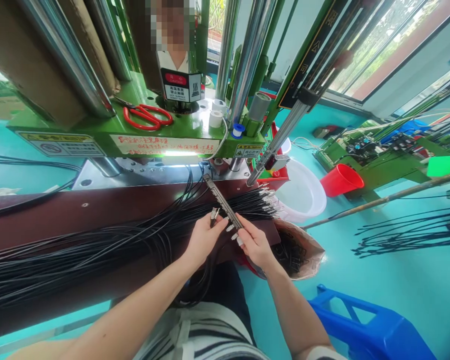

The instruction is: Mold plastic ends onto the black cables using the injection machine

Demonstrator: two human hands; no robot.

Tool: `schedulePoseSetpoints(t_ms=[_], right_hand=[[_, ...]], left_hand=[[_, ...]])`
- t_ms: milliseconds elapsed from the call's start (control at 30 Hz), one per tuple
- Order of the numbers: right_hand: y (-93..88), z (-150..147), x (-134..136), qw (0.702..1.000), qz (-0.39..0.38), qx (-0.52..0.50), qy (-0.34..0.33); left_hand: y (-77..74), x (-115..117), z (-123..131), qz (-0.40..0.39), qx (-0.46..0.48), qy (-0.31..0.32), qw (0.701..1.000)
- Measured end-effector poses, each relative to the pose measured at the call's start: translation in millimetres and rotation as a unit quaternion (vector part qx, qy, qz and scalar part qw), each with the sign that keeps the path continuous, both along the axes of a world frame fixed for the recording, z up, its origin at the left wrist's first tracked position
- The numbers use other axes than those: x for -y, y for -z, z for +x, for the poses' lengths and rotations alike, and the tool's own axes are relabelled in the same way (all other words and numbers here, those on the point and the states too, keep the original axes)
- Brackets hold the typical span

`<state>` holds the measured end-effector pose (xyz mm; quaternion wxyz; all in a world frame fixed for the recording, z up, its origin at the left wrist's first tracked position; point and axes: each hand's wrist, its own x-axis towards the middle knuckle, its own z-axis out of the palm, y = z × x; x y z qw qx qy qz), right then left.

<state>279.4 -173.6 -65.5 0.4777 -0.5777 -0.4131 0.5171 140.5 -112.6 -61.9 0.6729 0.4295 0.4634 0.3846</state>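
My right hand (pixel 255 246) is closed on the near end of a long narrow metal bar (pixel 223 202) with slots along it. Small silvery connectors (pixel 230 228) stick out from the bar's left side near that hand. In my left hand (pixel 204 237) the fingers are pinched round black cables with metal connector ends (pixel 214 215), right beside the bar. The bar's far end reaches toward the steel plate (pixel 135 175) of a green press. A thick bundle of black cables (pixel 108 240) lies along the brown bench, its metal-tipped ends (pixel 268 200) just beyond my hands.
Red-handled scissors (pixel 147 117) and white tape rolls (pixel 216 118) lie on the green press (pixel 195 130). A sack (pixel 307 250) of black pieces stands at the bench's right end. Beyond are a white tub (pixel 303 192), a red bucket (pixel 341 181) and a blue stool (pixel 375 320).
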Motion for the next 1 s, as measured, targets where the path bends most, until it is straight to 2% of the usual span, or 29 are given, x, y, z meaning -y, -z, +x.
schedulePoseSetpoints(t_ms=[100,233,300,400,533,667,833,1000], right_hand=[[-2.8,0.2,-0.2,0.997,-0.019,-0.068,0.025],[-4.7,3.4,-1.2,0.991,-0.022,-0.129,0.041],[-4.0,4.7,-1.5,0.989,-0.021,-0.139,0.035],[-2.5,5.3,-1.0,0.99,-0.022,-0.134,0.023],[-1.7,6.1,0.4,0.992,-0.019,-0.128,0.013],[-2.5,8.2,0.5,0.992,-0.019,-0.128,0.003],[-1.9,11.4,-0.1,0.991,-0.011,-0.131,-0.015],[-0.4,9.2,0.2,0.997,-0.005,-0.071,-0.036]], left_hand=[[-9.7,0.3,-4.7,0.0,0.033,0.007,0.999],[-24.7,-2.9,-14.9,0.051,0.091,-0.058,0.993],[-28.6,-4.4,-16.4,0.019,0.11,-0.071,0.991],[-27.6,-5.7,-12.3,-0.051,0.081,-0.023,0.995],[-20.4,-7.3,-6.0,-0.056,0.031,0.04,0.997],[-15.7,-9.5,-6.3,-0.058,0.044,0.044,0.996],[-18.1,-13.0,-8.4,-0.07,0.04,0.045,0.996],[-21.2,-16.5,-10.7,-0.06,0.029,0.051,0.996]])
